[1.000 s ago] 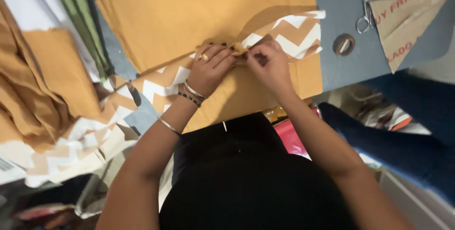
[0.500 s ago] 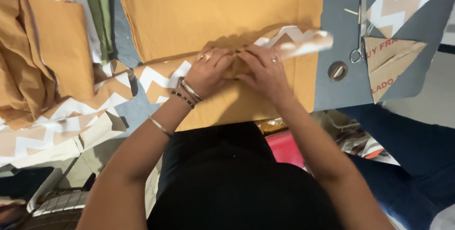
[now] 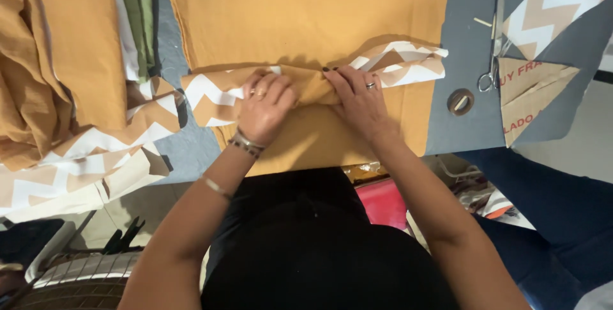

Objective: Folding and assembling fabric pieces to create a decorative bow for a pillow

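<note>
Your zigzag fabric roll (image 3: 306, 83), tan and white chevron wrapped with mustard cloth, lay crosswise on the mustard fabric sheet (image 3: 306, 16) near the front edge of the grey table (image 3: 460, 48). Your left hand (image 3: 265, 107) was clamped down over the roll's left half, fingers curled onto it, ring and bracelets showing. Your right hand (image 3: 361, 99) pressed the roll just beside it, fingertips pinching the mustard fold at the middle. Both hands were closed on the roll, nearly touching each other. The roll's right end (image 3: 408, 64) stuck out past your right hand, loose chevron layers showing.

The mustard sheet ran to the table's far edge. Scissors (image 3: 493, 48) lay on the bare grey right part of the table, well apart from the roll, with a small round disc (image 3: 460, 101) nearer the front edge. A cardboard piece (image 3: 530, 96) and a chevron triangle (image 3: 555, 3) sat at the right corner. At the left edge: more chevron fabric (image 3: 83, 157), piled mustard cloth (image 3: 57, 61), green fabric (image 3: 140, 10).
</note>
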